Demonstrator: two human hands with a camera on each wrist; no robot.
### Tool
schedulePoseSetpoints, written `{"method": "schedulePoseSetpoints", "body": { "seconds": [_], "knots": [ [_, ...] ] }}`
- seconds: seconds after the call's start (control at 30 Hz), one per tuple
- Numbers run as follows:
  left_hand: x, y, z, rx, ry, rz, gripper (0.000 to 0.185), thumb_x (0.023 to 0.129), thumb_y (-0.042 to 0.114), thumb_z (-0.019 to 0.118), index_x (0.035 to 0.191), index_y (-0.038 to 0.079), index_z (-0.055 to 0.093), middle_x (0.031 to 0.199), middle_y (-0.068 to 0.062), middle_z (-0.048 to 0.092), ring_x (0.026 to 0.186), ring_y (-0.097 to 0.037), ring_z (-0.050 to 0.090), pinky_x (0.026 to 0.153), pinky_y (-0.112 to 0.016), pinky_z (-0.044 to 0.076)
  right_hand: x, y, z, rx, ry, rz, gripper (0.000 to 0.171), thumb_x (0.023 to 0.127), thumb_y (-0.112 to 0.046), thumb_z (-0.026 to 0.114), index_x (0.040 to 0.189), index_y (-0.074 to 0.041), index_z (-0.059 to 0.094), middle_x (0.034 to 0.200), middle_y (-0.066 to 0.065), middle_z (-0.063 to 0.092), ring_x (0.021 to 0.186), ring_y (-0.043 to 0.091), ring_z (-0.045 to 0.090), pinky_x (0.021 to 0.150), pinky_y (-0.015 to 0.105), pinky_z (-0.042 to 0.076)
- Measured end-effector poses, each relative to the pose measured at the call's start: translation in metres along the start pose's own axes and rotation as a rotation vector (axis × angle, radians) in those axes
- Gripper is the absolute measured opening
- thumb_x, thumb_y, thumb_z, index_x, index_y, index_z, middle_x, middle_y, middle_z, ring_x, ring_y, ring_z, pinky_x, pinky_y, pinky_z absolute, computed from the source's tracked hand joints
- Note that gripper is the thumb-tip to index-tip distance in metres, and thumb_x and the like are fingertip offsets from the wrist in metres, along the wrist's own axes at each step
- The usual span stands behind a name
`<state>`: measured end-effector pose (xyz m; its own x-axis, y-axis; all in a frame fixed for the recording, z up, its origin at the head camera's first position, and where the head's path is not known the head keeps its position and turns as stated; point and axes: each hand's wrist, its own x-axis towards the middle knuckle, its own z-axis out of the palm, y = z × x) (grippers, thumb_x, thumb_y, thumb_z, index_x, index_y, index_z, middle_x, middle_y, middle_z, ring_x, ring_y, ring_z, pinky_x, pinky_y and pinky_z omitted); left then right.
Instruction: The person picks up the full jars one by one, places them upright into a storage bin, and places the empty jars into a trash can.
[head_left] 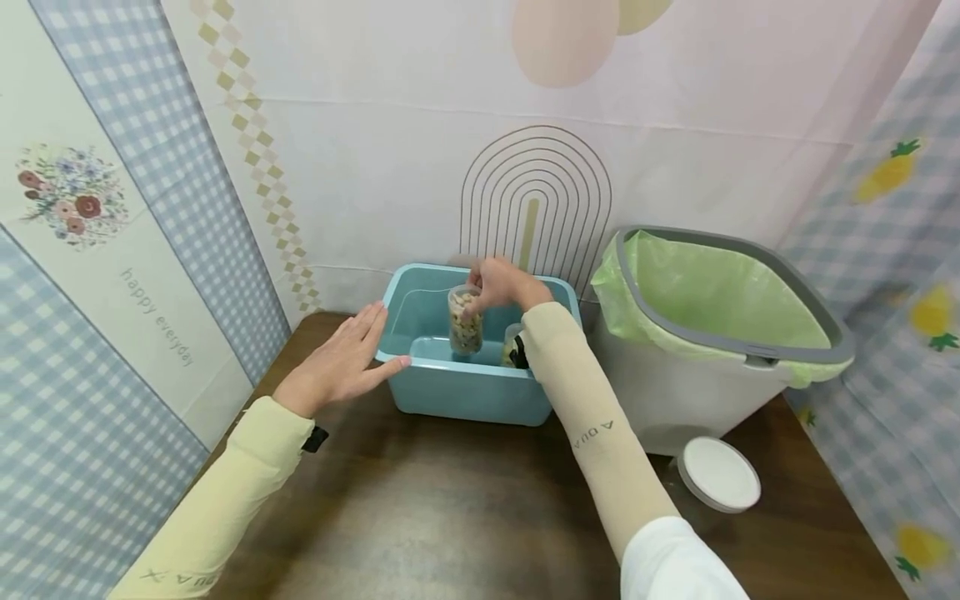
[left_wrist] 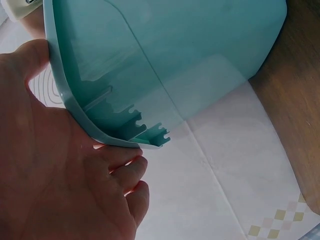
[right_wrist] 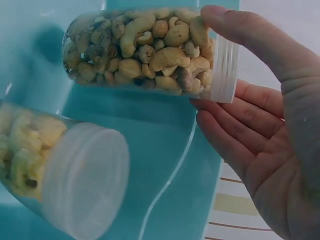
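A blue plastic tub stands against the back wall. Over its left rim lies my left hand, fingers straight and thumb spread toward the front edge. In my right hand is a clear jar of mixed nuts, gripped near its top between thumb and fingers, inside the tub. Whole cashews and smaller nuts show through the wall of the nut jar in the right wrist view. Beside it in the tub is a second jar with a translucent lid and pale yellowish pieces; my right wrist partly hides it in the head view.
Right of the tub stands a tall white bin with a grey rim, lined by a green bag. A white-lidded round container sits in front of it on the dark wooden table. Patterned cloths cover the walls.
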<state>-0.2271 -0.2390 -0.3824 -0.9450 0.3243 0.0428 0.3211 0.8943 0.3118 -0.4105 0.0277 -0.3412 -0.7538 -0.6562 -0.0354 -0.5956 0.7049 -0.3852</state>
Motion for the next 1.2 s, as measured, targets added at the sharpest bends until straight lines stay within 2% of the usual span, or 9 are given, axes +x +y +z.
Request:
{"method": "schedulePoseSetpoints", "body": {
  "seconds": [0.23, 0.3, 0.43, 0.6, 0.7, 0.87, 0.97, 1.07, 1.2],
  "knots": [
    [-0.001, 0.002, 0.002, -0.013, 0.022, 0.014, 0.096, 0.108, 0.059, 0.048, 0.167, -0.007, 0.01, 0.177, -0.025, 0.006, 0.166, -0.042, 0.007, 0.134, -0.061, 0.011, 0.0, 0.008, 0.014, -0.021, -0.06, 0.015, 0.039, 0.085, -0.037, 0.09, 0.103, -0.008, 0.071, 0.082, 0.001, 0.054, 0.077, 0.017, 0.05, 0.07, 0.03, 0.045],
    [-0.002, 0.003, 0.003, -0.013, 0.026, 0.019, 0.096, 0.108, 0.058, 0.048, 0.167, -0.007, 0.011, 0.177, -0.026, 0.007, 0.166, -0.042, 0.008, 0.134, -0.061, 0.012, -0.001, 0.01, 0.017, -0.028, -0.08, 0.027, 0.039, 0.086, -0.037, 0.089, 0.106, -0.009, 0.071, 0.087, 0.002, 0.057, 0.08, 0.018, 0.051, 0.074, 0.032, 0.048],
    [-0.002, 0.006, 0.004, -0.017, 0.038, 0.023, 0.096, 0.108, 0.057, 0.05, 0.166, -0.008, 0.012, 0.176, -0.027, 0.008, 0.165, -0.043, 0.009, 0.134, -0.062, 0.013, -0.002, 0.013, 0.021, -0.033, -0.063, 0.039, 0.045, 0.084, -0.036, 0.091, 0.114, -0.01, 0.072, 0.105, 0.001, 0.065, 0.09, 0.018, 0.056, 0.083, 0.035, 0.054],
    [-0.003, 0.008, 0.005, -0.017, 0.03, 0.003, 0.098, 0.107, 0.059, 0.05, 0.167, -0.006, 0.008, 0.177, -0.024, 0.005, 0.166, -0.041, 0.008, 0.134, -0.06, 0.011, -0.003, 0.015, 0.026, -0.046, -0.091, 0.037, 0.039, 0.084, -0.037, 0.091, 0.098, -0.011, 0.066, 0.088, 0.001, 0.056, 0.079, 0.016, 0.05, 0.074, 0.033, 0.047],
    [-0.003, 0.009, 0.005, -0.013, 0.028, 0.001, 0.098, 0.107, 0.06, 0.049, 0.167, -0.005, 0.008, 0.178, -0.023, 0.005, 0.166, -0.04, 0.007, 0.135, -0.059, 0.011, -0.004, 0.016, 0.028, -0.051, -0.111, 0.055, 0.04, 0.083, -0.037, 0.092, 0.094, -0.013, 0.062, 0.086, 0.0, 0.052, 0.076, 0.015, 0.047, 0.07, 0.032, 0.043],
    [-0.002, 0.012, 0.004, -0.007, 0.037, 0.0, 0.097, 0.107, 0.059, 0.05, 0.167, -0.006, 0.009, 0.177, -0.023, 0.005, 0.166, -0.04, 0.008, 0.134, -0.059, 0.012, -0.004, 0.015, 0.028, -0.057, -0.127, 0.082, 0.043, 0.081, -0.037, 0.094, 0.099, -0.014, 0.063, 0.091, 0.001, 0.056, 0.079, 0.016, 0.05, 0.07, 0.032, 0.044],
    [-0.002, 0.013, 0.005, -0.006, 0.04, 0.005, 0.096, 0.107, 0.058, 0.05, 0.167, -0.007, 0.011, 0.177, -0.025, 0.006, 0.166, -0.042, 0.009, 0.134, -0.06, 0.013, -0.004, 0.014, 0.025, -0.094, -0.159, 0.091, 0.046, 0.082, -0.04, 0.093, 0.105, -0.011, 0.065, 0.097, 0.004, 0.059, 0.082, 0.017, 0.052, 0.072, 0.033, 0.045],
    [-0.002, 0.014, 0.005, -0.01, 0.042, 0.015, 0.095, 0.108, 0.057, 0.049, 0.166, -0.009, 0.013, 0.176, -0.026, 0.008, 0.165, -0.043, 0.01, 0.133, -0.061, 0.014, -0.005, 0.011, 0.02, -0.149, -0.186, 0.101, 0.049, 0.082, -0.044, 0.092, 0.111, -0.013, 0.067, 0.102, 0.001, 0.061, 0.086, 0.015, 0.054, 0.075, 0.031, 0.047],
    [-0.003, 0.014, 0.004, -0.016, 0.038, 0.002, 0.096, 0.108, 0.058, 0.049, 0.167, -0.007, 0.012, 0.177, -0.025, 0.007, 0.166, -0.042, 0.009, 0.134, -0.061, 0.013, -0.002, 0.002, 0.008, -0.178, -0.215, 0.11, 0.042, 0.086, -0.047, 0.088, 0.085, -0.017, 0.059, 0.078, -0.005, 0.046, 0.069, 0.012, 0.042, 0.065, 0.029, 0.039]
  ]
}}
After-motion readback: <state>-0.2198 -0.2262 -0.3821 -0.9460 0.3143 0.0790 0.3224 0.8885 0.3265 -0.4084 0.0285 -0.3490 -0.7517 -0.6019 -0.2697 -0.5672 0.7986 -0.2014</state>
